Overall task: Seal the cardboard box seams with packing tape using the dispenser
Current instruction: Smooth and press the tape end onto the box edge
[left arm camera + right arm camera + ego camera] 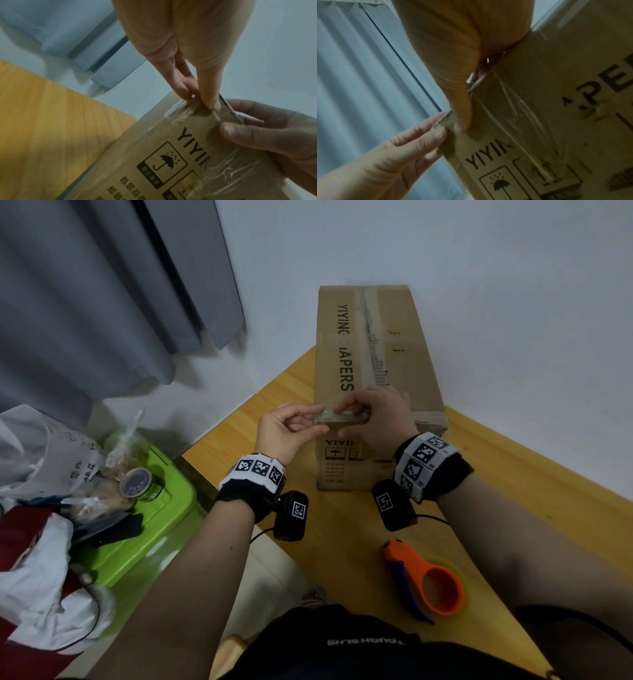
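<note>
In the head view, a long cardboard box (376, 371) lies on the wooden bench (342, 542), reaching from the middle of the bench to its far edge by the wall. Both hands meet at the near top edge of the box. The left hand (287, 429) pinches the loose end of a clear tape strip (342, 416) between thumb and forefinger, at the left corner of the box. The right hand (376, 416) lies over the same edge with its fingers curled down on the tape. The orange tape dispenser (428, 580) lies alone on the bench near its front edge, well apart from the hands. A green bin (164, 529) with bags on it stands beside the left edge of the bench.

In the left wrist view, the left thumb and forefinger (211, 100) close on the crumpled tape end at the box corner. The right hand's thumb presses on the front face of the box just beside them, and its other fingers curl behind the top edge.

In the right wrist view, the right thumb (462, 119) presses the tape onto the box corner. The left fingers are nearly straight, their tips pinching the tape end. Wrinkled tape runs across the face of the box.
</note>
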